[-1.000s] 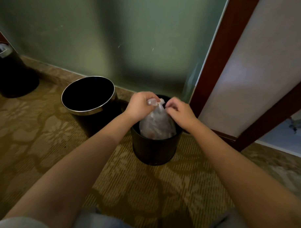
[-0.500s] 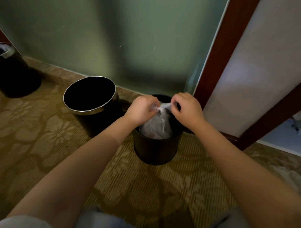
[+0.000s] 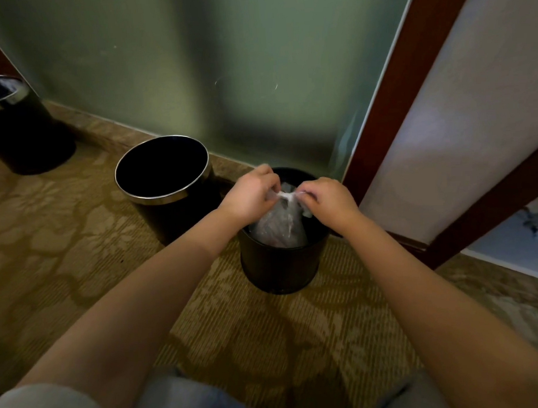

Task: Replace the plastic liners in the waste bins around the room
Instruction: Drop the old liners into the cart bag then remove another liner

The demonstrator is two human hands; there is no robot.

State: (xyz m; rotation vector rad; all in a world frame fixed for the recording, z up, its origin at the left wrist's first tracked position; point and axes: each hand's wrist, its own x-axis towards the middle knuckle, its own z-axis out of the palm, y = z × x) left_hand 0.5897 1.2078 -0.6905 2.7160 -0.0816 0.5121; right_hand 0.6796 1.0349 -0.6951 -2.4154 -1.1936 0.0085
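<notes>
A small black waste bin [image 3: 282, 264] stands on the carpet near the wall. Inside it sits a clear plastic liner [image 3: 277, 228], bunched up with rubbish in it. My left hand [image 3: 250, 195] and my right hand [image 3: 328, 198] both pinch the gathered top of the liner just above the bin's mouth, with a twisted strand of plastic stretched between them. A second black bin with a chrome rim [image 3: 163, 174] stands to the left with no liner visible inside. A third black bin [image 3: 18, 127] at the far left holds a liner.
A green wall [image 3: 226, 68] runs behind the bins. A dark wooden door frame [image 3: 388, 86] and a pale panel stand to the right. Patterned carpet [image 3: 64, 241] covers the floor. My knees show at the bottom edge.
My hands have moved slightly apart at the top of the liner, drawing its gathered ends out sideways into a tight strand. The bag has sunk a little lower in the bin.
</notes>
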